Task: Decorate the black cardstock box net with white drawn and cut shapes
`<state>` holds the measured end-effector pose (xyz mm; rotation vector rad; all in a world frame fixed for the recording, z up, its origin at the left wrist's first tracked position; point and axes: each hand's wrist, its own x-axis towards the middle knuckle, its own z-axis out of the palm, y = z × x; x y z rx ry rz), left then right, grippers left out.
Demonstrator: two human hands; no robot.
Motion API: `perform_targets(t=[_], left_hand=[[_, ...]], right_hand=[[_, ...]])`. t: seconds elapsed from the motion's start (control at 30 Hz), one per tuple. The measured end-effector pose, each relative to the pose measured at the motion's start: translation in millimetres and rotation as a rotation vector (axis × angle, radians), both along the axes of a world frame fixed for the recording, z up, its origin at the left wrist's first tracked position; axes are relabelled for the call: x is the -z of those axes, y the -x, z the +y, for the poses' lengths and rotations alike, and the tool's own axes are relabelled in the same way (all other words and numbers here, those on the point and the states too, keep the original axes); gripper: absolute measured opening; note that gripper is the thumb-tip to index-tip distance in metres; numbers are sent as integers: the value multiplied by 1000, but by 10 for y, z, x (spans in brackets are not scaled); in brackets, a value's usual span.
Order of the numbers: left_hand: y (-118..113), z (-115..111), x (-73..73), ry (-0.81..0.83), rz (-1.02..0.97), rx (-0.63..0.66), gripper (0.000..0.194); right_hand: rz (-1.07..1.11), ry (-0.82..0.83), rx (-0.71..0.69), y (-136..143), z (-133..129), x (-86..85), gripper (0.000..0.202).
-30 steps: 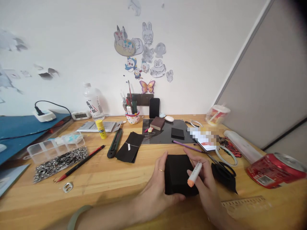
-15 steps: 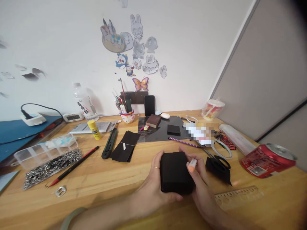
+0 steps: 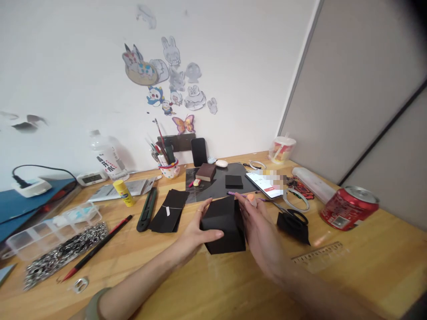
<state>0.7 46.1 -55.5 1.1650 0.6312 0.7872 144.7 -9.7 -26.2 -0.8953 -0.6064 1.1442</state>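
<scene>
Head view: black box (image 3: 227,220), matte, sharp-edged; left grip (image 3: 196,229) clasping it, right grip (image 3: 262,226) against side, holding orange-ended marker (image 3: 251,199).

Over on the right I see a red drink can (image 3: 350,208) on the wooden table (image 3: 187,289); behind it, near the grey panel (image 3: 363,89), I make out a lidded cup (image 3: 282,150); toward the white wall (image 3: 247,53) I have a dark-screened phone (image 3: 199,152) standing upright, and left of it a decorated pot (image 3: 169,170) filled with pens and brushes (image 3: 162,149); above these I find a butterfly cut-out (image 3: 184,124) and a cluster of animal pictures (image 3: 142,73); farther left I spot a clear bottle (image 3: 106,153) beside a white clock (image 3: 91,178); lower down, I see a heap of metal rings (image 3: 66,253) and, near it, a single pull tab (image 3: 80,285).
</scene>
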Motion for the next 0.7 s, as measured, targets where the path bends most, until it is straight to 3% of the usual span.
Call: perform_targets(t=[0.13, 0.3, 0.53, 0.7], left_hand=[[115, 30, -70, 217, -209, 26, 84], [176, 22, -85, 251, -323, 105, 85], [161, -6, -98, 108, -226, 95, 87], [138, 7, -77, -236, -62, 36, 88]], right_hand=[[146, -40, 4, 65, -20, -213, 27], [195, -74, -20, 87, -128, -272, 26], [123, -159, -54, 48, -166, -242, 23], [68, -210, -66, 15, -145, -227, 14]])
